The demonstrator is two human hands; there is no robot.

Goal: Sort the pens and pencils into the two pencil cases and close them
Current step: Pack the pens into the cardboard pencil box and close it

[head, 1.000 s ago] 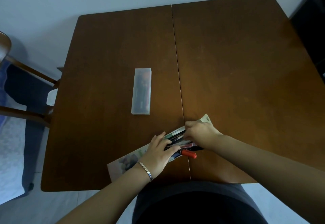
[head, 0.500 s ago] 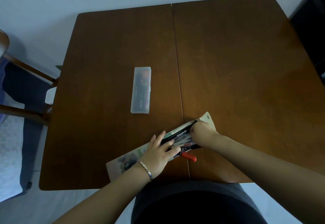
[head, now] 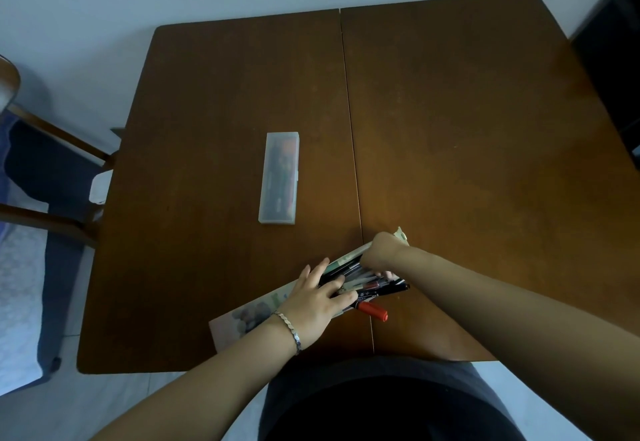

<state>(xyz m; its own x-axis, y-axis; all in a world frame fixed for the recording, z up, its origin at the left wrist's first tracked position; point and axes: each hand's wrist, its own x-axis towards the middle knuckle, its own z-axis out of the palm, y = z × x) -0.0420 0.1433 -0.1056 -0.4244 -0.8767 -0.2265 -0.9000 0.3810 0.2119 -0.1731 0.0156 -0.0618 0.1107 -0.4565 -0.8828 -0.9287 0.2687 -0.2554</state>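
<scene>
While looking down on the brown wooden bench (head: pixel 467 129), found two containers. Logged a soft flat pouch (head: pixel 242 317) at 6 o'clock, close to the near edge, lying on a diagonal from 7 toward 1 o'clock; pale cloth with a faded printed picture and a mouth gaping along its length. Could not count the contents: a loose bundle of pens (head: pixel 367 283), mostly black and clear barrels, lying lengthwise in the opening and spilling over its near lip. Saw one red-capped marker (head: pixel 373 311) poking out at the 5 o'clock side of the bundle, cap over bare wood. Spotted white print on one black barrel; could not read it.

Logged the left hand (head: pixel 317 302) on the pouch's middle, fingers (head: pixel 317 272) straight and spread, pressing flat on the pens, gripping nothing. Noted a thin silver bracelet (head: pixel 289 331) at that wrist. Logged the right hand (head: pixel 382 250) at the pouch's 1 o'clock end, wrist bent down, fingers curled round the far part of the bundle; cannot tell about any pinch on the cloth as well.

Found the second container, a frosted clear rigid plastic box (head: pixel 278 177), at 10 o'clock from the pouch, well apart, lid down, long axis toward 12 o'clock. Made out dark, red and green sticks through its wall, blurred.

Noted a wooden chair (head: pixel 52 149) with a dark blue seat at 9 o'clock, off the bench.
</scene>
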